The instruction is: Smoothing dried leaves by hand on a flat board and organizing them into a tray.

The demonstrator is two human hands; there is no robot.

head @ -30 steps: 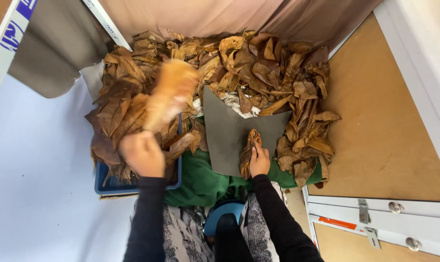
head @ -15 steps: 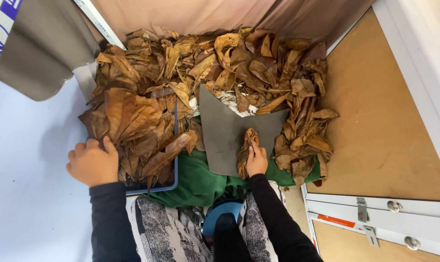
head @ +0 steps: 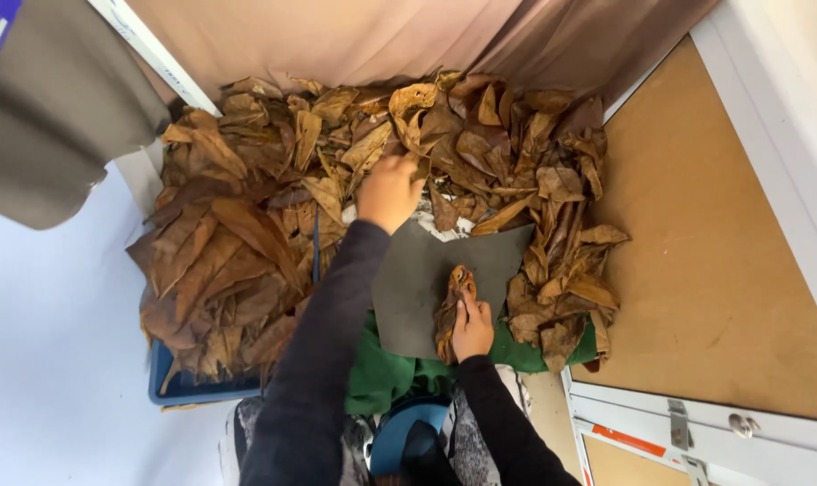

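At 9 o'clock a blue tray [head: 185,389] carries a thick heap of big brown leaves [head: 219,261], which hides nearly all of it. Near the centre the left hand [head: 388,191] reaches toward 12 o'clock into the pile of dry leaves [head: 480,135]; its fingers curl down among them, and I cannot tell if they pinch one. Just below lies a dark grey sheet [head: 417,283] over a green cloth [head: 381,378]. At 6 o'clock the right hand [head: 471,328] presses a small bundle of leaves [head: 451,301] onto the sheet, fingers close together. At 3 o'clock is a brown board [head: 705,261]
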